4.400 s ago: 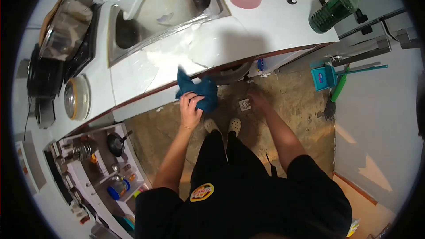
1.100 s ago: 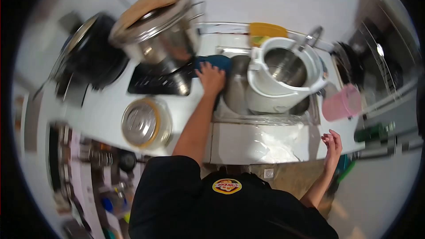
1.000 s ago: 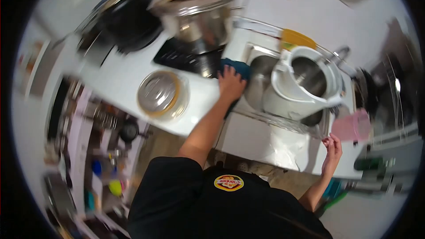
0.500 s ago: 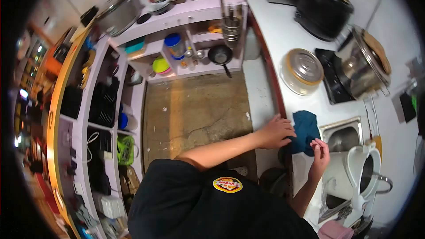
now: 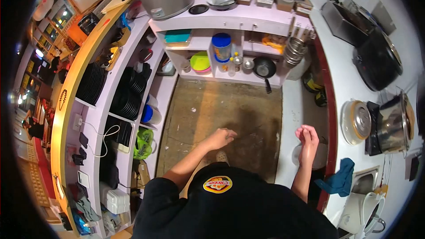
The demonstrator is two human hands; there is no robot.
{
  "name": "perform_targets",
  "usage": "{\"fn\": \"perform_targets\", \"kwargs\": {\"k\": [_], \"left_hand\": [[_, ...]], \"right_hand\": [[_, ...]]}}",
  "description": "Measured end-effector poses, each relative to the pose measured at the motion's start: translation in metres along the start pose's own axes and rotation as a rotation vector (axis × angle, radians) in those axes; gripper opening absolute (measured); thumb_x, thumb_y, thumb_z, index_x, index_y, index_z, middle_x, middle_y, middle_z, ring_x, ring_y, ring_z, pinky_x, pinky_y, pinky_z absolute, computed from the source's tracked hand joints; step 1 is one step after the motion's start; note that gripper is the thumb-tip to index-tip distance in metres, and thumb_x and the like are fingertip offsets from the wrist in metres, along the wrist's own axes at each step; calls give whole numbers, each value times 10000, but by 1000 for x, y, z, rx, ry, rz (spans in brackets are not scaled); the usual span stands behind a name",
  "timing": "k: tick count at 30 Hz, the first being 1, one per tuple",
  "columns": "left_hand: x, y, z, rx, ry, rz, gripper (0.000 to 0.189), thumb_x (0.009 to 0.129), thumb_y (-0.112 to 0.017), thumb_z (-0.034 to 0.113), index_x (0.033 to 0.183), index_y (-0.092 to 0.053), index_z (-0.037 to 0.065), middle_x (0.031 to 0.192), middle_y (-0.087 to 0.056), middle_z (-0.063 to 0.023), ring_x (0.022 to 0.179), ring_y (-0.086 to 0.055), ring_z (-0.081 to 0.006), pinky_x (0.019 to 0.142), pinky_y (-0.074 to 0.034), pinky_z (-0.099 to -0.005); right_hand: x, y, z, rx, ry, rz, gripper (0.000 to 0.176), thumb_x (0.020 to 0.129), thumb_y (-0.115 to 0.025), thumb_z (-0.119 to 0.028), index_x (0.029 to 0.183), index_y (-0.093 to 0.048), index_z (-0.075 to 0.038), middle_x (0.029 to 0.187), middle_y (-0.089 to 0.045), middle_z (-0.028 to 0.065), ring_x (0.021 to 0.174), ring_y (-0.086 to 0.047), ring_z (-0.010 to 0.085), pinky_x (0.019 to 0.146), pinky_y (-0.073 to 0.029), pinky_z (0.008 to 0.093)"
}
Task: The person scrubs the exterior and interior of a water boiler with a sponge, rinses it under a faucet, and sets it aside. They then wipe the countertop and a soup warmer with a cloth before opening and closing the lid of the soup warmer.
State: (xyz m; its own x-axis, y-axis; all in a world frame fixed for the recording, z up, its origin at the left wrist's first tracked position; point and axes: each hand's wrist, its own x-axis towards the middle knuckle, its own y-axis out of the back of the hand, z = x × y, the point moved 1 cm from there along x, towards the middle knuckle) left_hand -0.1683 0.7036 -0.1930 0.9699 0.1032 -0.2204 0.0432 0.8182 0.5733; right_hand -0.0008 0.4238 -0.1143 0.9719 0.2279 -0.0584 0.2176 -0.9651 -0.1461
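Note:
My left hand (image 5: 222, 138) hangs over the floor in front of my body, fingers loosely bent and slightly parted, with nothing in it. To the right, my right hand (image 5: 307, 138) is raised near the counter's dark red edge. Its fingers are half curled and loose, and no object shows in them. A dark teal cloth (image 5: 340, 179) lies crumpled on the white counter (image 5: 343, 73), one end hanging over the edge. It is below and right of my right hand, and neither hand touches it.
A metal sink (image 5: 365, 180) and a white pitcher-like container (image 5: 356, 210) are beside the cloth. Further along stand a lidded glass jar (image 5: 355, 121), a steel pot (image 5: 394, 121) and a black cooker (image 5: 376, 62). Shelves with black plates (image 5: 126, 106) line the left; a frying pan (image 5: 264, 67) sits ahead.
Both hands have come away from the teal cloth, which stays on the counter. My body and view have turned left, toward the middle of the floor.

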Motion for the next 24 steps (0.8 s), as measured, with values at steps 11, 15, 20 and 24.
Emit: {"fn": "perform_targets", "kwargs": {"k": [11, 15, 20, 24], "left_hand": [[90, 105, -90, -42, 67, -163, 321, 853, -565, 172, 1146, -574, 41, 1012, -630, -189, 947, -611, -321, 807, -481, -370], [142, 129, -100, -115, 160, -157, 340, 850, -572, 180, 1158, -569, 38, 1083, -617, -186, 1001, -598, -304, 839, -468, -368], [228, 168, -145, -61, 164, -234, 369, 838, -575, 162, 1178, -554, 20, 1127, -609, -169, 986, -610, -280, 834, -472, -349], [314, 248, -110, -78, 196, -81, 343, 858, -574, 111, 1192, -560, 37, 1022, -640, -120, 933, -597, -188, 826, -461, -302]], "right_hand": [[136, -111, 33, -134, -13, -139, 181, 897, -503, -98, 1032, -586, -10, 901, -600, 41, 801, -546, 106, 729, -448, 238], [233, -87, 66, 287, -230, 181, 311, 887, -493, -216, 1148, -516, -49, 1020, -594, 91, 827, -574, 188, 758, -475, 320], [339, -77, 99, 180, -309, 183, 335, 876, -476, -270, 1162, -519, -102, 1032, -589, 67, 826, -564, 180, 762, -469, 306], [400, -124, 91, -59, -457, -228, 285, 873, -487, -231, 1117, -560, -102, 992, -609, 50, 751, -588, 140, 694, -476, 257]]}}
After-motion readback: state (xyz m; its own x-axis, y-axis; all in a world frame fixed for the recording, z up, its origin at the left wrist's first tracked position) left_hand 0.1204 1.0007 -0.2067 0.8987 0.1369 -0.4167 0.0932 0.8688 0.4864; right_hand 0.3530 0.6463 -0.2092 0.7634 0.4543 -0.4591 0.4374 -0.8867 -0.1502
